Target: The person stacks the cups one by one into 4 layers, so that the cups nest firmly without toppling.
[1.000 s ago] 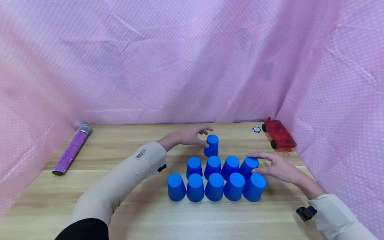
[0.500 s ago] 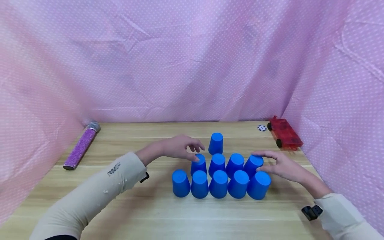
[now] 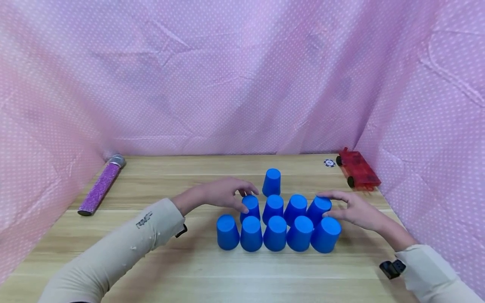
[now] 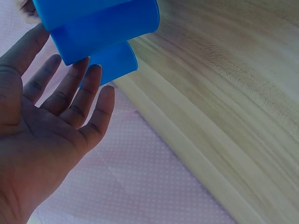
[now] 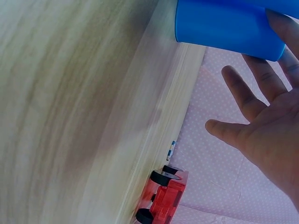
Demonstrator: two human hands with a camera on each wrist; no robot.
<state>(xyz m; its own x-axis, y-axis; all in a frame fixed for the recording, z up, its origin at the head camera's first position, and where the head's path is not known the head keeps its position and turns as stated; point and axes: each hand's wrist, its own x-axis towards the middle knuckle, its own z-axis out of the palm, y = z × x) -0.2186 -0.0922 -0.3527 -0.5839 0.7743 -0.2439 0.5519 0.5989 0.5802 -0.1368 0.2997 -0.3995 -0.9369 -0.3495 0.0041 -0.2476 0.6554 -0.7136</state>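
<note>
Pink polka-dotted fabric [image 3: 212, 75] is hung behind a wood-grained surface [image 3: 204, 277], where ten upturned blue plastic cups [image 3: 275, 236] are grouped; by the left hand [image 3: 226, 192] and right hand [image 3: 355, 210], the four-cup row's leftmost cup [image 3: 252, 208] and rightmost cup [image 3: 319, 207] are pinched.

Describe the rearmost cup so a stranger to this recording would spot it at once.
On the table, blue cups stand upside down in a row of five with a row of four behind. Past that row, towards the pink cloth, is the rearmost cup. Unlike the others, it stands alone.
</note>
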